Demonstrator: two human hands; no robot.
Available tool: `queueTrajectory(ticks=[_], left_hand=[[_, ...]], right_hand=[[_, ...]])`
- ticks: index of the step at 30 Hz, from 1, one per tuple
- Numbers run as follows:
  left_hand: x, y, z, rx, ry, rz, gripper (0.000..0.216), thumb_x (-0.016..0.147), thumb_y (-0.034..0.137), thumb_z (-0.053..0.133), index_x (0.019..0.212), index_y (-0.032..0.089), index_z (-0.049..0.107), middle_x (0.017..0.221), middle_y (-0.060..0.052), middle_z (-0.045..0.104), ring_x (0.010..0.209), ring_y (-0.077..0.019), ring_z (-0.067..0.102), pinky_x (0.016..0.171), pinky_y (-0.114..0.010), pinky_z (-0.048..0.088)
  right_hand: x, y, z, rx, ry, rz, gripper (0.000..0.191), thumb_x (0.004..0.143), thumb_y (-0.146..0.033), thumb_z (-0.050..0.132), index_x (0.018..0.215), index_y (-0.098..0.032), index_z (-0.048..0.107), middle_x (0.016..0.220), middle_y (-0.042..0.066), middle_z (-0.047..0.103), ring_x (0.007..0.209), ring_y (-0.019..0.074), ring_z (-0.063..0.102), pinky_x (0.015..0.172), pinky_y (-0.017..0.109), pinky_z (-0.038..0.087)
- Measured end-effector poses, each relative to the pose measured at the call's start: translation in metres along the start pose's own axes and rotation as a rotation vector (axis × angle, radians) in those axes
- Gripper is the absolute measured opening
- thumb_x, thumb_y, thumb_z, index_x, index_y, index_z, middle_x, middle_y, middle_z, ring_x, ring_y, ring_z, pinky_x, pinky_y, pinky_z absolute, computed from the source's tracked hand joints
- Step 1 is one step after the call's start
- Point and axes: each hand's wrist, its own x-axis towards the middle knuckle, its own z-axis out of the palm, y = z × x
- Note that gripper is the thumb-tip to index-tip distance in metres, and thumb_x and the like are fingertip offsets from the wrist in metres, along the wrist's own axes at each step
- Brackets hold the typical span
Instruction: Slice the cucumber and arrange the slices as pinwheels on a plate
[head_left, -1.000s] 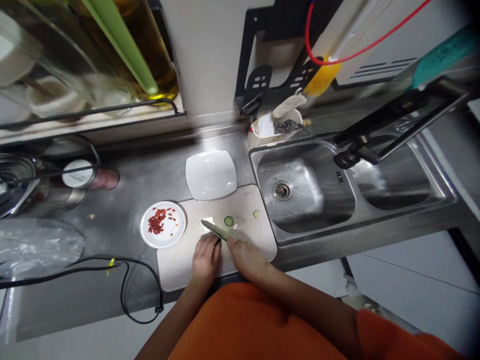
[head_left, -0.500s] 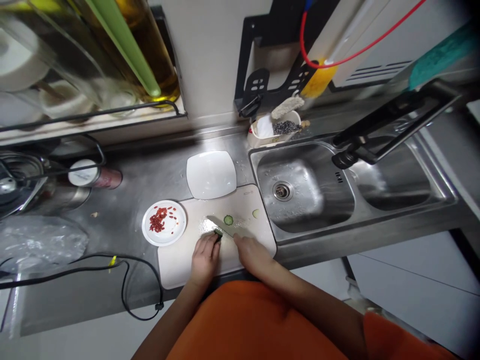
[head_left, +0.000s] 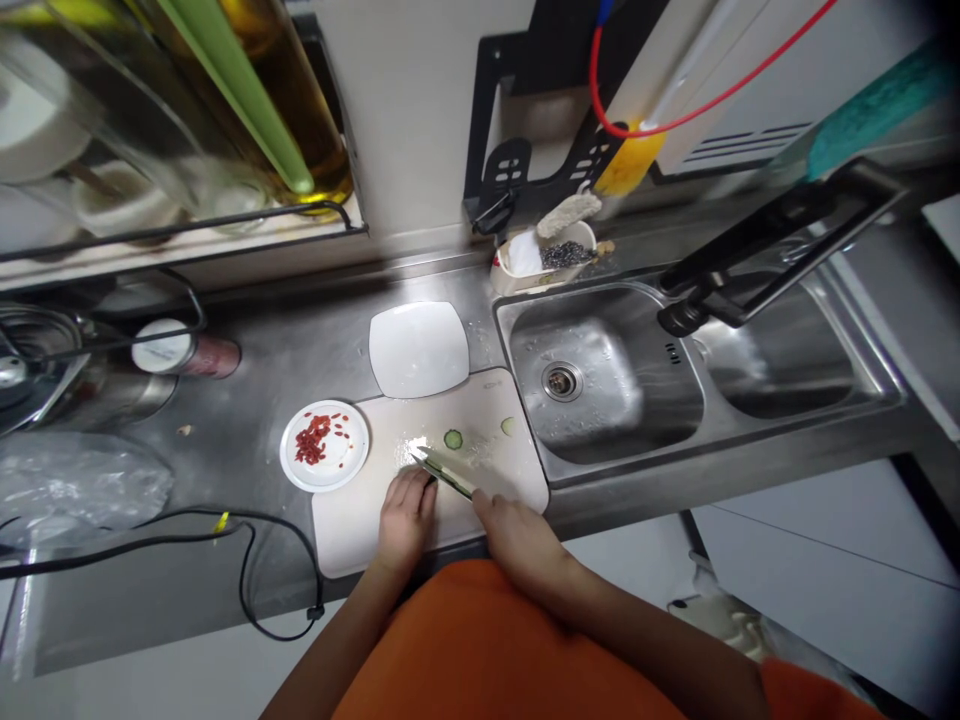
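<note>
Cucumber slice [head_left: 453,439]: lies flat on the white board [head_left: 352,530], round and green, just past the knife [head_left: 446,475]. Also see what looks like a dark green bit [head_left: 433,480] by the fingertips of the left hand [head_left: 404,512]. Compared with half a second ago, notice a small shift of the right hand [head_left: 521,535] toward the belly, with less of the dark green bit in sight. Seems to bring the blade back close to that bit, so probably in the middle of cutting. Cannot tell if touching.

Right grip: closed around the knife handle. Left grip: bent down, holding the dark green bit, mostly hidden.

Near the board's right end, see a thin pale slice [head_left: 507,427], apart from the knife. At the left, see a round plate [head_left: 354,465] with red bits [head_left: 309,440]; at the far edge, a square white dish [head_left: 418,350]. Just to the right, find the sink [head_left: 622,400]. On the steel table [head_left: 217,440], see a black cord [head_left: 281,522]. Most in the way: left fingertips, very near the blade.
</note>
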Motion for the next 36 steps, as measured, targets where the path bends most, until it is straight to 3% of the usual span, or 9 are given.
queueTrajectory(ticks=[36], left_hand=[[0.004,0.006,-0.003,-0.036,0.01,-0.024,0.018,0.089,0.022,0.047,0.1,0.017,0.061,0.097,-0.007,0.066,0.095,-0.0199,0.059,0.089,-0.038,0.046]], right_hand=[[0.017,-0.009,-0.008,0.04,-0.007,-0.025,0.034,0.088,-0.005,0.027,0.108,-0.015,0.053,0.086,0.011,0.066,0.078,0.021,0.064,0.062,0.027,0.045]])
